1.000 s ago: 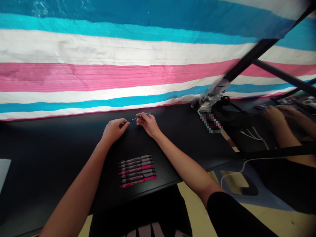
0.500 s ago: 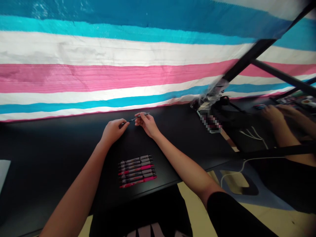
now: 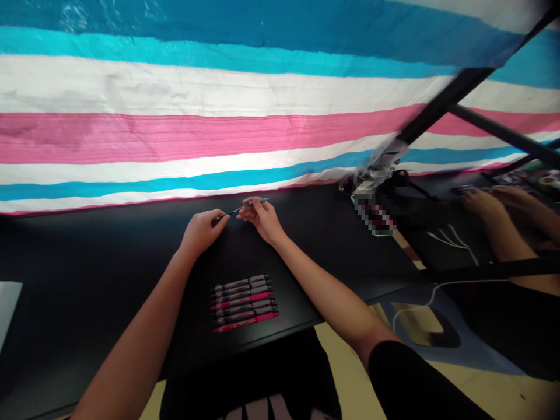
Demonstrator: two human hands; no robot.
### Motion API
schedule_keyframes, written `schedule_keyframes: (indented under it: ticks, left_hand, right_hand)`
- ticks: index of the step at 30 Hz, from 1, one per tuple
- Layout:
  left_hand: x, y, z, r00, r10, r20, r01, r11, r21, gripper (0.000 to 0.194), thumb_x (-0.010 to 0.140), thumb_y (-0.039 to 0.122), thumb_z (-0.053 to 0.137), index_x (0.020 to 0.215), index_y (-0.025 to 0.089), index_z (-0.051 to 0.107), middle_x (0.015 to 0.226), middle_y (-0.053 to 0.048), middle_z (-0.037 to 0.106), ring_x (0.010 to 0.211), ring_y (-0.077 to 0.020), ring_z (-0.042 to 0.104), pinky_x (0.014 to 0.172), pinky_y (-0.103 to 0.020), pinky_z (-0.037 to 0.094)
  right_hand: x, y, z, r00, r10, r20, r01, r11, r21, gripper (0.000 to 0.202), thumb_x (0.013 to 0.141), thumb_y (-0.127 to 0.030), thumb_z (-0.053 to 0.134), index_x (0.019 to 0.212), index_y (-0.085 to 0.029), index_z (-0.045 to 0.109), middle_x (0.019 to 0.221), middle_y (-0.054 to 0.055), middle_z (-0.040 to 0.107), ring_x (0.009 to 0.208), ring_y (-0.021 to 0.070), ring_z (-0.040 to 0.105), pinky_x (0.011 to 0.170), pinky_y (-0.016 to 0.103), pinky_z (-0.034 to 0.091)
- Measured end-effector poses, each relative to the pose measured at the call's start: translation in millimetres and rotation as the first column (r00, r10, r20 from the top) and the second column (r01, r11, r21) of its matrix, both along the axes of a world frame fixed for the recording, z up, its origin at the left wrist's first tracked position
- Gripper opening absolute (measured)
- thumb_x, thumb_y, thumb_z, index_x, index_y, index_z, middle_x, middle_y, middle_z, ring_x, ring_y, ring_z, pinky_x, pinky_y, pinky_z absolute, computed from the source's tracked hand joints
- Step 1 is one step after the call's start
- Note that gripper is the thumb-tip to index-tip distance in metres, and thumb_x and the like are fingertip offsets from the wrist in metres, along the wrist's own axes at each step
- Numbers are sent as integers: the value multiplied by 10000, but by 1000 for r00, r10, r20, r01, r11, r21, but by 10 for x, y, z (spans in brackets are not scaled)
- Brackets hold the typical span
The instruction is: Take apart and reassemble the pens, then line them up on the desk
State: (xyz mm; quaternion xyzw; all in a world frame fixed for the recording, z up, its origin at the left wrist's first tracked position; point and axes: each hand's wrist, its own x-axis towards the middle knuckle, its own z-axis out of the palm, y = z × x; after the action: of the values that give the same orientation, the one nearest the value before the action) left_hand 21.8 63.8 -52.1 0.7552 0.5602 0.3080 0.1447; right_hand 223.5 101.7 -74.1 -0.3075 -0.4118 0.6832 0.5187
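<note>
A slim dark pen is held level above the black table, spanning the gap between my hands. My left hand pinches its left end between thumb and fingertips. My right hand has thumb and fingers closed around the greyish right part, whose tip sticks out past the fingers. Whether the pen is in one piece or in parts, I cannot tell. Nearer to me, between my forearms, several click pens lie side by side in a column, some grey and black, others red-pink.
A striped plastic sheet hangs behind the black table. At the right stand dark metal bars, a clear plastic bag and a blurred-out item. Another person's hands work farther right, near white cables. A pale sheet lies left.
My right hand's fingers have shifted slightly on the pen. My left hand keeps its pinch, and the row of pens lies as before. The view has moved a touch.
</note>
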Motion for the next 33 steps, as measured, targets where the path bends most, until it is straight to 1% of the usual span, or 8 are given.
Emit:
schedule_keyframes:
  ticks: [4, 13, 20, 24, 27, 30, 33]
  left_hand:
    - [8, 1, -3, 1000, -9, -2, 9, 1000, 9, 267, 969, 402, 584, 874, 202, 734, 702, -32, 706, 634, -178, 616, 618, -292, 403]
    - [24, -14, 3, 999, -26, 20, 26, 1000, 9, 272, 970, 387, 576, 859, 189, 726, 699, -33, 692, 635, -173, 604, 626, -284, 391]
    - [38, -21, -6, 999, -35, 16, 35, 999, -4, 230, 962, 356, 596, 873, 192, 731, 727, -34, 707, 664, -182, 621, 645, -285, 397]
    - [35, -27, -3, 1000, -15, 8, 15, 1000, -17, 215, 956, 351, 606, 895, 195, 742, 713, -33, 701, 652, -181, 619, 635, -281, 389]
    - [26, -27, -3, 1000, 8, 2, -8, 1000, -18, 228, 953, 371, 619, 895, 196, 752, 683, -27, 687, 632, -178, 610, 623, -280, 380]
    - [17, -27, -6, 999, 35, -5, -35, 999, -22, 252, 949, 402, 634, 864, 198, 755, 669, -25, 687, 619, -176, 606, 613, -284, 373]
    - [13, -25, -15, 999, 47, -15, -48, 998, -33, 277, 942, 419, 649, 807, 197, 742, 667, -25, 689, 617, -175, 605, 610, -288, 374]
  right_hand:
    - [-2, -12, -3, 999, 24, 31, -24, 999, 21, 480, 819, -660, 750, 970, -207, 701, 819, 28, 758, 724, 151, 743, 654, 250, 533]
    - [10, -29, 12, 998, 58, 20, -59, 997, 43, 470, 819, -667, 748, 954, -218, 715, 821, 26, 782, 757, 171, 767, 672, 256, 544]
    - [0, -47, 5, 989, 88, 121, -98, 992, 74, 452, 828, -635, 758, 974, -208, 742, 844, 45, 793, 812, 183, 770, 702, 267, 539]
    - [-4, -40, -4, 989, 89, 114, -100, 991, 93, 427, 830, -620, 764, 966, -215, 747, 921, 46, 801, 813, 175, 774, 685, 254, 530]
    - [11, -39, 9, 987, 120, 110, -131, 987, 96, 411, 837, -600, 768, 984, -217, 747, 990, 56, 803, 821, 170, 776, 691, 250, 533]
    - [29, -40, 19, 982, 157, 107, -166, 983, 82, 410, 845, -591, 763, 1008, -215, 753, 993, 62, 807, 853, 171, 777, 698, 244, 536]
    - [28, -40, 12, 979, 167, 119, -177, 981, 78, 403, 845, -585, 763, 996, -212, 766, 948, 57, 808, 859, 171, 773, 700, 244, 538]
